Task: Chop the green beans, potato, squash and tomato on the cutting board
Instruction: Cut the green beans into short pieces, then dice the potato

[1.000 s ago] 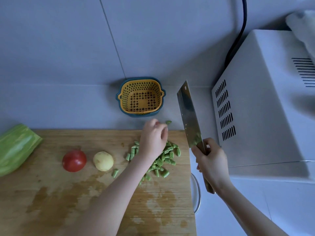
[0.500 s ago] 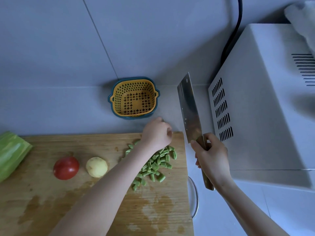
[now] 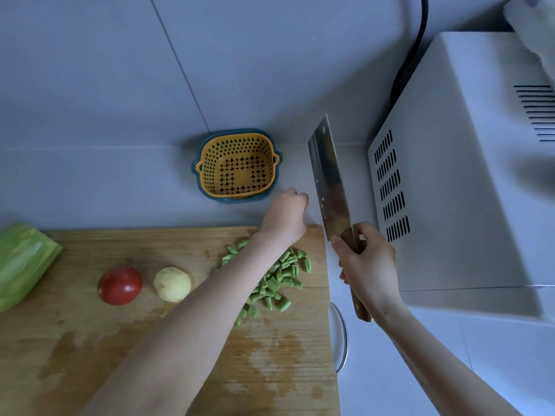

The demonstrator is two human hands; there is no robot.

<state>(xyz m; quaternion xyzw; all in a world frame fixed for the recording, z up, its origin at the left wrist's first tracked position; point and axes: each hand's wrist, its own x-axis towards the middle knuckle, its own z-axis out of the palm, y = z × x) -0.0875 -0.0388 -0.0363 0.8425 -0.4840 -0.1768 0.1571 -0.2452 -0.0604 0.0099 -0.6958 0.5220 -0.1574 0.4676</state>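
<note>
On the cutting board [image 3: 90, 340], tomato [image 3: 119, 285], potato [image 3: 172, 284] and squash [image 3: 24, 262] are found uncut toward the left edge. Chopped green beans [image 3: 282, 280] are heaped by the far right corner. The cleaver [image 3: 329, 181] is gripped by the right hand [image 3: 368, 265], off the right edge. The left hand [image 3: 285, 219] has been moved past the far edge, fingers curled, contents indeterminable; chopping is judged paused. Beyond: counter [image 3: 90, 187], strainer basket [image 3: 237, 166], microwave [image 3: 450, 190], tiled wall [image 3: 240, 55].

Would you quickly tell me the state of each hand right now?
Left hand: fingers curled past the far edge of the cutting board; whether they pinch anything cannot be told.
Right hand: grips the cleaver by its handle.
</note>
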